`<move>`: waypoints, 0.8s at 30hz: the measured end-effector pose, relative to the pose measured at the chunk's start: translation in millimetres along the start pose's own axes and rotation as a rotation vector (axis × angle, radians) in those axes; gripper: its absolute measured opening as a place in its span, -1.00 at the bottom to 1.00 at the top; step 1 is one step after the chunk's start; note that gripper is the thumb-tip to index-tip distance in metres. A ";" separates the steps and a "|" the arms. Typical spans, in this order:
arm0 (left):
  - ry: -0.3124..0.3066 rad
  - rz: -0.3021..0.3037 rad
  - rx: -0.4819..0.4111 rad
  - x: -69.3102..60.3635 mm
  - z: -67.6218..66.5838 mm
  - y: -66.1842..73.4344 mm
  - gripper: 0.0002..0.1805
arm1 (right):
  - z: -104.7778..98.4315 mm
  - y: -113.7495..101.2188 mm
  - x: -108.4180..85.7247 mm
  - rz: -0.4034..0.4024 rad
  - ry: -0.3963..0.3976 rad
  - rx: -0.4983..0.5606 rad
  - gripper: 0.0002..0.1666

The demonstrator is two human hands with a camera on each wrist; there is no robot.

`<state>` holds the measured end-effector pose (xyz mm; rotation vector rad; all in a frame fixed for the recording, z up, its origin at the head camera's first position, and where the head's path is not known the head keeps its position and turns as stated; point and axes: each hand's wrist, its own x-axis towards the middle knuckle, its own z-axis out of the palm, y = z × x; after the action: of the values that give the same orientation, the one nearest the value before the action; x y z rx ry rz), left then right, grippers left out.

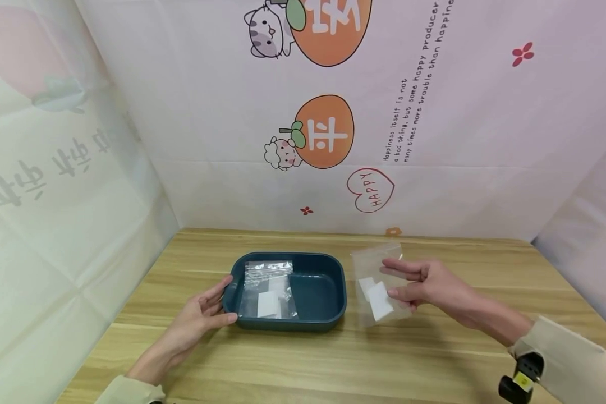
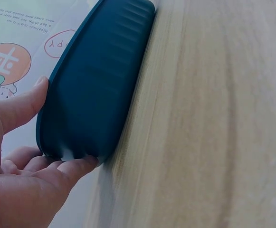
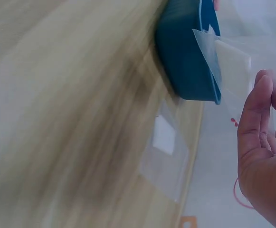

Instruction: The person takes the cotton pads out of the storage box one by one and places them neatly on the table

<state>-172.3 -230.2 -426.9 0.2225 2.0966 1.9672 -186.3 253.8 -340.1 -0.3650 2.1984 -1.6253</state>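
Note:
My left hand [image 1: 189, 322] holds the left end of a dark teal plastic box [image 1: 315, 297]; in the left wrist view its thumb [image 2: 26, 104] is at the rim and its fingers are against the end wall. Inside the box's left half lies a clear zip bag [image 1: 269, 303] with white pieces. Right of the box, my right hand [image 1: 439, 289] pinches a clear bag [image 1: 380, 302] holding a flat white piece between thumb and fingers. That bag is raised off the table. Below it, another clear bag [image 3: 173, 168] with a white piece lies on the wood.
The box stands on a wood-grain table [image 1: 303, 365], near its back edge. A white printed cloth [image 1: 222, 168] hangs behind the table and at both sides. A dark strap device [image 1: 522, 376] sits on the right wrist, over a beige sleeve [image 1: 565, 348].

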 end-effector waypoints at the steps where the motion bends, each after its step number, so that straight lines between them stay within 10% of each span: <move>1: 0.001 0.001 0.000 0.2 0.0 -0.1 0.01 | -0.3 3.2 -3.1 0.009 0.005 0.004 -0.18; 24: -0.001 0.009 -0.019 1.0 -0.3 -0.9 0.03 | 20.9 70.4 -33.7 0.047 -0.079 0.151 -0.18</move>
<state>-173.3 -230.3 -427.9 0.2301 2.0797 1.9907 -145.6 271.1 -407.7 -0.3268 1.9977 -1.7085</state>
